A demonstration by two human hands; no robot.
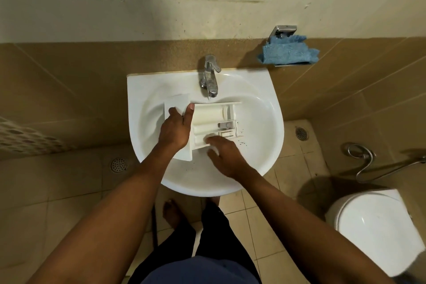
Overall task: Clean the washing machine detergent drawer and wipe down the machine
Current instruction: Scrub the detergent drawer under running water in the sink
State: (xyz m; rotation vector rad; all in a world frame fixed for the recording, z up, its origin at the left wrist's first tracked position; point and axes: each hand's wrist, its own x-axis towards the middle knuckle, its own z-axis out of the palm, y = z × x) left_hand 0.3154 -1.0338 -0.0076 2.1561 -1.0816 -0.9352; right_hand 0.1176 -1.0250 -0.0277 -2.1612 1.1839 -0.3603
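Note:
The white detergent drawer (213, 120) lies across the white sink basin (260, 122), its front panel to the left and its compartments facing up. My left hand (176, 129) grips the front panel end, thumb along the panel's inner edge. My right hand (224, 154) reaches into the near compartment; its fingertips are blurred and pale, so whether they hold anything is unclear. A thin stream of water falls from the chrome tap (209, 76) onto the drawer's far edge. Dark specks lie in the basin to the drawer's right.
A blue cloth (288, 49) sits on a wall holder at the right. A white toilet (373, 226) stands at lower right, with a spray hose (366, 161) on the wall. Floor drains (118, 165) lie on the tiled floor. My bare feet stand under the sink.

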